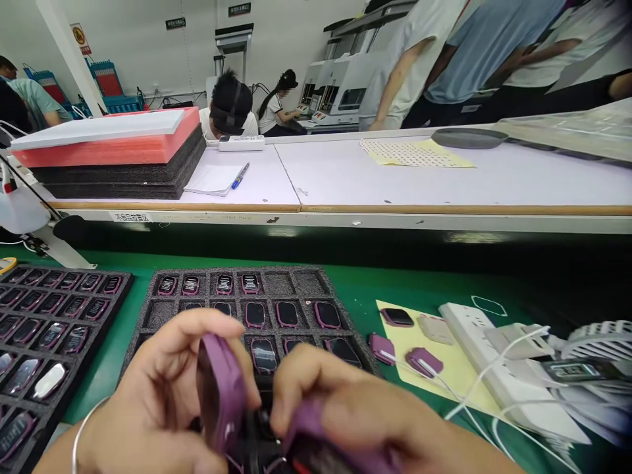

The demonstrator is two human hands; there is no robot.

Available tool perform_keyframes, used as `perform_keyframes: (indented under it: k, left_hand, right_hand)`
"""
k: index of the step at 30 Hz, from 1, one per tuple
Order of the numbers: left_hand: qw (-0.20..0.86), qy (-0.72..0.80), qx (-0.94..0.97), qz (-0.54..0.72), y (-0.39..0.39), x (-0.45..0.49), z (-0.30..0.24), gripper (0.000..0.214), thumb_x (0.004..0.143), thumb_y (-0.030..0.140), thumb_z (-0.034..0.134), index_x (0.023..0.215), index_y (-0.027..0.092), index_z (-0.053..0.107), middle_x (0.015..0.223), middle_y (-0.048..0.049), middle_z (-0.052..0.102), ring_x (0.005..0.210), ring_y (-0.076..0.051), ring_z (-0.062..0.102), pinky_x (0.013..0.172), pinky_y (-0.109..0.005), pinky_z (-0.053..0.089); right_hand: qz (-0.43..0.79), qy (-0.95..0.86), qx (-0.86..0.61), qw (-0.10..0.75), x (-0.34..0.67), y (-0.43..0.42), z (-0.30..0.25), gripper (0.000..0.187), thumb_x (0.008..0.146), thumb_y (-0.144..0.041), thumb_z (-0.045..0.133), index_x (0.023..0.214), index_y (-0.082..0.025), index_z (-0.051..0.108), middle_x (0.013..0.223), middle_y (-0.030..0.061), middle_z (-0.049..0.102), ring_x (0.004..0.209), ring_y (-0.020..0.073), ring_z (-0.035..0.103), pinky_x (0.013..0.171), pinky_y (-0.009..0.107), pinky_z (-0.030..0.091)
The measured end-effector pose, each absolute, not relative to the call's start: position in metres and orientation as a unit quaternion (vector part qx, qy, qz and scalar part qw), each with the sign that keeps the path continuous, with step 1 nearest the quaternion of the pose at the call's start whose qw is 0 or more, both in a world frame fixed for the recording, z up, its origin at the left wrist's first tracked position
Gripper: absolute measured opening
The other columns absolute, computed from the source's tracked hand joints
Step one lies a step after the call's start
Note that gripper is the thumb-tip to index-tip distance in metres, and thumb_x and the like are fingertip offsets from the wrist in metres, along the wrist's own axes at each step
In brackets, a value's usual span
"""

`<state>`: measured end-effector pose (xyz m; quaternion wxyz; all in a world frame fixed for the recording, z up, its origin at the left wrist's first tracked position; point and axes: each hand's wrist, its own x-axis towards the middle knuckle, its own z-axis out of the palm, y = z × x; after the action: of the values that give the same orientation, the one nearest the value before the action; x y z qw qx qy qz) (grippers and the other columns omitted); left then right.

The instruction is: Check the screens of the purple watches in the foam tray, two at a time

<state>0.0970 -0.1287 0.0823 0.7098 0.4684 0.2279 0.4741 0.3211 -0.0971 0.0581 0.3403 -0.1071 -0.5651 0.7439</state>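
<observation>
A purple smartwatch body [231, 388] is held on edge between the thumb and fingers of my left hand [148, 388], its dark screen turned to the left. My right hand [380, 408], partly blurred, grips a second purple smartwatch body [307, 421], tilted with its dark face down toward me. The two watches are close together but apart. Both hands are over the near part of a dark foam tray [312, 283], whose compartments hold several purple watches, some with lit text on their screens. My hands hide the tray's near part.
Another foam tray [106, 329] of watches lies at left. On the right, a yellow sheet [402, 359] bears several watch bodies, two with white cables, beside a white power strip [513, 375]. A raised shelf [336, 184] crosses behind, carrying stacked foam [113, 178]. Several people are beyond.
</observation>
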Motion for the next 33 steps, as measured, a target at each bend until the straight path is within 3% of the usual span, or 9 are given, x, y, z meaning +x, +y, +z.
perform_keyframes:
  k: [3, 6, 8, 12, 18, 25, 33]
  left_hand:
    - [0.641, 0.296, 0.478, 0.524, -0.109, 0.102, 0.072, 0.055, 0.072, 0.012, 0.081, 0.118, 0.037, 0.064, 0.092, -0.0001, 0.068, 0.051, -0.004, 0.053, 0.042, -0.012, 0.041]
    - [0.546, 0.387, 0.484, 0.565, -0.086, 0.109, 0.059, 0.050, 0.070, 0.010, 0.078, 0.114, 0.027, 0.060, 0.093, -0.0013, 0.066, 0.068, -0.011, 0.061, 0.050, -0.016, 0.047]
    - [0.520, 0.431, 0.472, 0.566, -0.071, 0.112, 0.048, 0.049, 0.068, 0.009, 0.077, 0.112, 0.023, 0.058, 0.097, -0.0024, 0.066, 0.074, -0.012, 0.060, 0.055, -0.017, 0.048]
    - [0.536, 0.471, 0.438, 0.547, -0.054, 0.113, 0.030, 0.051, 0.066, 0.011, 0.075, 0.112, 0.021, 0.054, 0.097, -0.0020, 0.065, 0.065, -0.009, 0.056, 0.052, -0.019, 0.046]
    - [0.553, 0.450, 0.437, 0.549, -0.058, 0.112, 0.032, 0.046, 0.075, 0.023, 0.073, 0.117, 0.020, 0.055, 0.093, -0.0021, 0.066, 0.057, -0.009, 0.060, 0.054, -0.024, 0.048]
    - [0.564, 0.432, 0.424, 0.562, -0.059, 0.110, 0.034, 0.035, 0.078, 0.029, 0.070, 0.110, 0.019, 0.058, 0.096, -0.0021, 0.066, 0.058, -0.010, 0.063, 0.055, -0.026, 0.049]
    - [0.563, 0.436, 0.414, 0.567, -0.060, 0.108, 0.034, 0.055, 0.082, 0.043, 0.071, 0.128, 0.020, 0.052, 0.100, -0.0046, 0.067, 0.062, -0.014, 0.068, 0.058, -0.029, 0.056]
  right_hand:
    - [0.761, -0.481, -0.124, 0.418, 0.308, -0.081, 0.046, 0.050, 0.082, -0.034, 0.079, 0.128, -0.045, 0.062, 0.122, 0.0061, 0.067, 0.065, 0.0141, 0.070, 0.066, 0.033, 0.059]
    - [0.764, -0.389, -0.193, 0.476, 0.296, -0.053, 0.040, 0.054, 0.077, -0.029, 0.081, 0.127, -0.035, 0.063, 0.120, 0.0076, 0.070, 0.075, 0.0179, 0.070, 0.076, 0.039, 0.058]
    - [0.781, -0.335, -0.233, 0.473, 0.290, -0.035, 0.034, 0.047, 0.077, -0.023, 0.078, 0.121, -0.028, 0.066, 0.113, 0.0078, 0.072, 0.080, 0.0186, 0.070, 0.078, 0.036, 0.057]
    - [0.807, -0.273, -0.269, 0.449, 0.286, -0.017, 0.019, 0.031, 0.082, -0.024, 0.073, 0.112, -0.022, 0.068, 0.092, 0.0045, 0.074, 0.072, 0.0161, 0.068, 0.068, 0.030, 0.054]
    - [0.804, -0.298, -0.251, 0.449, 0.284, -0.018, 0.013, 0.025, 0.086, -0.035, 0.069, 0.107, -0.021, 0.068, 0.091, 0.0045, 0.073, 0.064, 0.0146, 0.063, 0.062, 0.030, 0.049]
    - [0.793, -0.328, -0.244, 0.452, 0.282, -0.016, 0.011, 0.028, 0.087, -0.043, 0.068, 0.104, -0.020, 0.068, 0.090, 0.0051, 0.073, 0.060, 0.0135, 0.060, 0.058, 0.029, 0.046]
    - [0.783, -0.346, -0.250, 0.452, 0.283, -0.018, 0.013, 0.038, 0.086, -0.047, 0.069, 0.115, -0.023, 0.063, 0.095, 0.0053, 0.074, 0.059, 0.0142, 0.063, 0.059, 0.030, 0.047]
